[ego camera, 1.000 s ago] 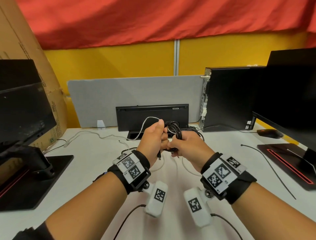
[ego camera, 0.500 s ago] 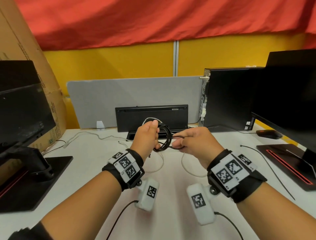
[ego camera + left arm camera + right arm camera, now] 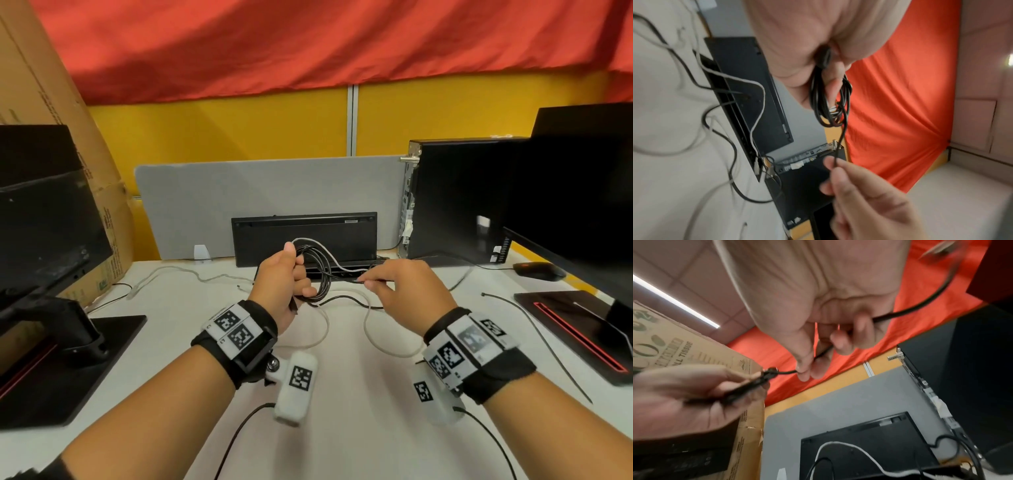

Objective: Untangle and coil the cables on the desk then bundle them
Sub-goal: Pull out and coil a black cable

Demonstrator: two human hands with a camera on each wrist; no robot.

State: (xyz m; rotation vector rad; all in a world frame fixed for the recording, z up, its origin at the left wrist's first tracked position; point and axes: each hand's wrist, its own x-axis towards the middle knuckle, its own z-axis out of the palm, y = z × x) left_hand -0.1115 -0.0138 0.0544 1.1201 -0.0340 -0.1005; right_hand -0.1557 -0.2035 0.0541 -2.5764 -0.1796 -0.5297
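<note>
My left hand [image 3: 294,270] grips a small coil of black cable [image 3: 320,270], held upright above the white desk [image 3: 342,394]. My right hand [image 3: 371,279] pinches a loose strand of the same cable just right of the coil. In the left wrist view the coil [image 3: 828,105] hangs from my curled left fingers [image 3: 830,84], and the right hand [image 3: 849,178] holds the strand below it. The right wrist view shows thumb and fingers [image 3: 805,366] pinching the black strand [image 3: 910,309]. A white cable [image 3: 368,329] loops loosely on the desk under my hands.
A black keyboard [image 3: 305,236] leans on a grey divider [image 3: 205,205] behind the hands. A PC tower [image 3: 455,198], monitor [image 3: 582,192] and mouse [image 3: 537,270] stand right; another monitor [image 3: 44,219] and a cardboard box [image 3: 51,102] left. A black cable tie [image 3: 537,342] lies right.
My hands have drawn apart. The right hand slid to the right along a strand, and the left hand keeps the coil and has shifted slightly left.
</note>
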